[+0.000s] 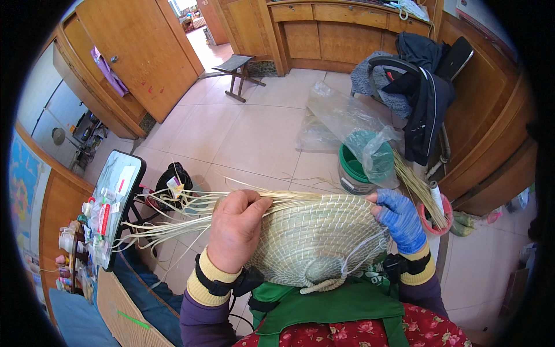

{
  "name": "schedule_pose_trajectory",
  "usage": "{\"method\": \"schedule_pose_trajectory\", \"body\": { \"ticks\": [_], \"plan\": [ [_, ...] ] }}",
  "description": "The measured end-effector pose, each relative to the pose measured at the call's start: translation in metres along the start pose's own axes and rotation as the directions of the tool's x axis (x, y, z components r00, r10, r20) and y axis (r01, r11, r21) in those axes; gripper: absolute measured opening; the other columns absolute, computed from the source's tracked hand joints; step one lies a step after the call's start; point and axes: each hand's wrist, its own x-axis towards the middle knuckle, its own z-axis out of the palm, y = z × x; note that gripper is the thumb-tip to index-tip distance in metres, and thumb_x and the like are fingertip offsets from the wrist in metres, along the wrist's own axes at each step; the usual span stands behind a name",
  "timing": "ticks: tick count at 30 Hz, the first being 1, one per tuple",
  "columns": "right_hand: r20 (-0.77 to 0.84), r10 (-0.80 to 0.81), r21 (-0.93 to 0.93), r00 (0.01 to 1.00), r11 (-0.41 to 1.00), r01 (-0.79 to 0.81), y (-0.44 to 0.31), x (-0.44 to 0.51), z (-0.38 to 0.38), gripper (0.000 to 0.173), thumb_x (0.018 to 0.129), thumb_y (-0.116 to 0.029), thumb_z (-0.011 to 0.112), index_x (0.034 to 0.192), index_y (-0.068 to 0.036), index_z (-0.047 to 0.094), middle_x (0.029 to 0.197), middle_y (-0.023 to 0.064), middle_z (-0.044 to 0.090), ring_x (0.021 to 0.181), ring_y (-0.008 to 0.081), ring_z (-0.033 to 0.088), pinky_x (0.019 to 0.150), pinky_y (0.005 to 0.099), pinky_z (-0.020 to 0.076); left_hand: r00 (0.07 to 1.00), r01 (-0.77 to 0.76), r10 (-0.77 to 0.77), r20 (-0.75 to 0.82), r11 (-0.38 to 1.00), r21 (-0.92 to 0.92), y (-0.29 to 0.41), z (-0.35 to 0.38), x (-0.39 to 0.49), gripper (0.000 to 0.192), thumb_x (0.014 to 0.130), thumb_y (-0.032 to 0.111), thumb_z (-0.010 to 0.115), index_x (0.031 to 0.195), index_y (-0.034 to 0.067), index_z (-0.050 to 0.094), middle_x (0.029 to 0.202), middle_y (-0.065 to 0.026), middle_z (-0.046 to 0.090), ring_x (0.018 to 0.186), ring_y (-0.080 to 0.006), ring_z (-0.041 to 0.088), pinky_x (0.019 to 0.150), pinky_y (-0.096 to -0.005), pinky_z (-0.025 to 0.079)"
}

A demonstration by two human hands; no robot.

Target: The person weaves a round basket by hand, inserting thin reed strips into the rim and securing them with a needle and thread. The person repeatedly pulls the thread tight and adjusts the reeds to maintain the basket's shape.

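A woven straw basket [321,234] with pale stitching lies tilted across my lap, its coiled rounds curving round a small knob-like end near my apron. My bare left hand [239,219] is closed around a bundle of loose straw strands [173,227] at the basket's upper left edge; their free ends fan out to the left. On the other side, my right hand [396,219], in a blue fingerless glove, pinches the basket's upper right edge between thumb and fingers. A white cord [362,247] hangs across the weave below it. Whether a needle is in either hand is hidden.
A green bucket [353,167] partly covered by a clear plastic bag [342,112] stands ahead, right. Beside it, straw stalks [412,186] lean into a pink container [422,212]. Leftward are a cluttered small table [130,167] and a black bag [167,175]. A folding stool [236,65] stands farther off.
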Motion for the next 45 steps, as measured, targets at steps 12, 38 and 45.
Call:
{"method": "schedule_pose_trajectory", "body": {
  "ticks": [12, 38, 45],
  "plan": [
    [0.018, -0.002, -0.012, 1.000, 1.000, 0.002, 0.003, -0.002, -0.002, 0.024, 0.092, -0.015, 0.068, 0.114, -0.003, 0.070, 0.098, 0.0029, 0.068, 0.089, 0.0110, 0.060, 0.081, 0.0251, 0.0491, 0.983, -0.114, 0.122, 0.139, 0.992, -0.063, -0.003, -0.019, 0.010, 0.032, 0.069, -0.005, 0.067, 0.099, 0.003, 0.069, 0.089, -0.0106, 0.065, 0.079, -0.0309, 0.065, 0.066, -0.0396, 0.054],
    [0.031, -0.014, 0.043, 0.999, 0.999, 0.013, 0.005, -0.004, -0.005, 0.026, 0.092, -0.015, 0.068, 0.115, -0.003, 0.070, 0.097, 0.0028, 0.066, 0.087, 0.0111, 0.060, 0.080, 0.0263, 0.0501, 0.963, -0.223, 0.227, 0.145, 0.974, -0.039, 0.000, -0.005, 0.029, 0.030, 0.068, 0.000, 0.068, 0.097, 0.005, 0.066, 0.085, -0.0085, 0.061, 0.077, -0.0288, 0.064, 0.064, -0.0387, 0.054],
    [0.039, 0.085, 0.075, 0.996, 0.993, -0.088, 0.005, -0.002, -0.007, 0.027, 0.087, -0.013, 0.072, 0.111, -0.003, 0.070, 0.101, 0.0009, 0.067, 0.092, 0.0098, 0.058, 0.084, 0.0246, 0.0462, 0.966, -0.233, 0.240, 0.099, 0.969, -0.079, -0.012, -0.005, 0.017, 0.034, 0.066, -0.001, 0.070, 0.100, 0.005, 0.066, 0.086, -0.0083, 0.063, 0.075, -0.0283, 0.064, 0.062, -0.0387, 0.053]
  ]
}}
